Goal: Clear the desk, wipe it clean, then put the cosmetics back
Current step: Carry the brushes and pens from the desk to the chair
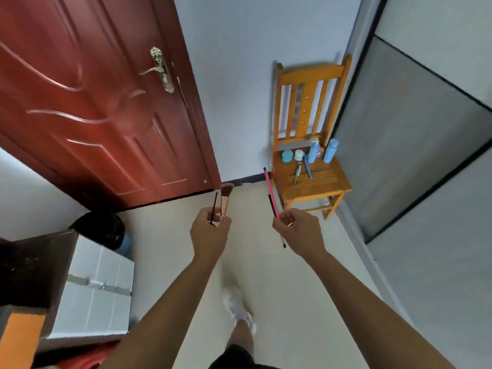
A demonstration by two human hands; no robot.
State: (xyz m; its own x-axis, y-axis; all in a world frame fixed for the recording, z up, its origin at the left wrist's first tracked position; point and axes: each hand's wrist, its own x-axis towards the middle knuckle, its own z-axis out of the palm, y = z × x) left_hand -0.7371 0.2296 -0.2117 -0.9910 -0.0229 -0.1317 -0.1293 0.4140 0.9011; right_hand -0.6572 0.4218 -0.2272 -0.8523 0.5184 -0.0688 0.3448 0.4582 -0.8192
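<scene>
Evidently clearing step, mid-carry: left hand [210,230] pinches powder brush [226,195] plus thin black stick [213,209]; right hand [295,227] clamped round pink pencil [270,190]. Chair [332,182] ahead holds 2 blue bottles [314,151]. Next: approach, lay tools on bare seat slats.

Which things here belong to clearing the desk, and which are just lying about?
Job: fluffy brush and thin black stick held in the left hand; pink pencil held in the right hand; blue bottles, jars and tubes on the wooden chair.
Lying about: red door, black bin, white cabinet.
</scene>
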